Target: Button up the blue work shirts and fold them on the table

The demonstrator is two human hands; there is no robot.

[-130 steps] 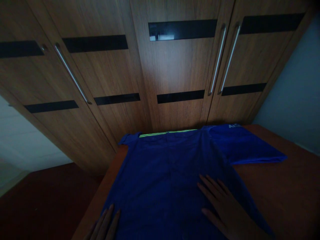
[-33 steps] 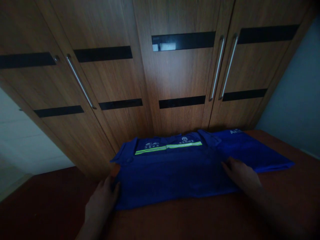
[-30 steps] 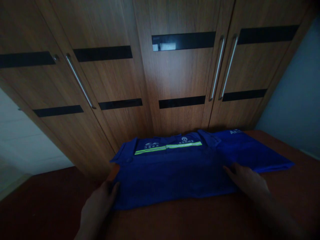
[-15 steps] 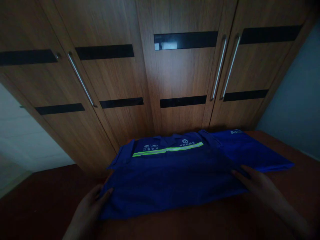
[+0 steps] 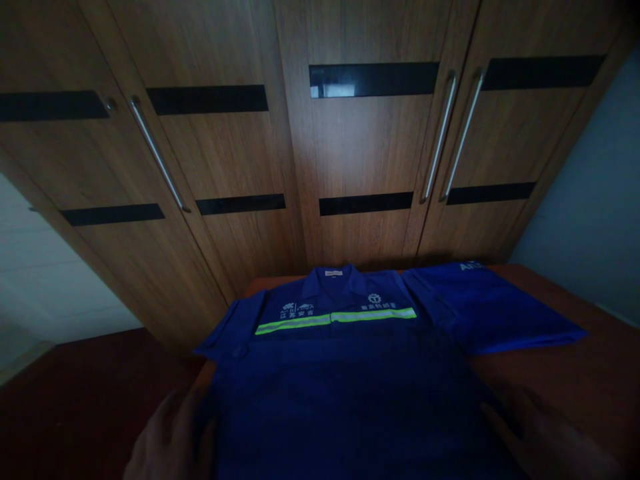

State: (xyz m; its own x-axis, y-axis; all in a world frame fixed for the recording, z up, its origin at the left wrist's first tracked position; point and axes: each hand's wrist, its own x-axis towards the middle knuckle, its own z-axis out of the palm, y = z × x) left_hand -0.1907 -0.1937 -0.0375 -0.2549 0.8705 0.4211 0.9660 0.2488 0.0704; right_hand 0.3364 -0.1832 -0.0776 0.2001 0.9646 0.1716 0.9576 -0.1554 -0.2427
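A dark blue work shirt (image 5: 350, 393) with a collar, short sleeves, pale emblems and a yellow-green reflective stripe lies face up in front of me. Its upper half shows plainly; the lower part is dark and runs out of the picture's bottom edge. At its left side my left hand (image 5: 173, 437) is closed on the cloth edge, fingers dim. My right hand (image 5: 543, 430) grips the cloth at the right side, blurred and dark. Beside the shirt's sleeve on the right rests a folded brighter blue garment (image 5: 505, 313) with pale lettering at its top.
A wooden wardrobe (image 5: 360, 147) with black strips and long metal handles (image 5: 440, 137) stands right behind the garments. They lie on a reddish-brown surface (image 5: 600, 380). A pale wall (image 5: 595, 200) rises at the right and a white one at the left.
Both hands have come down toward me with the shirt's cloth. The collar and chest now lie flatter and show more fully. The folded garment stays in about the same place.
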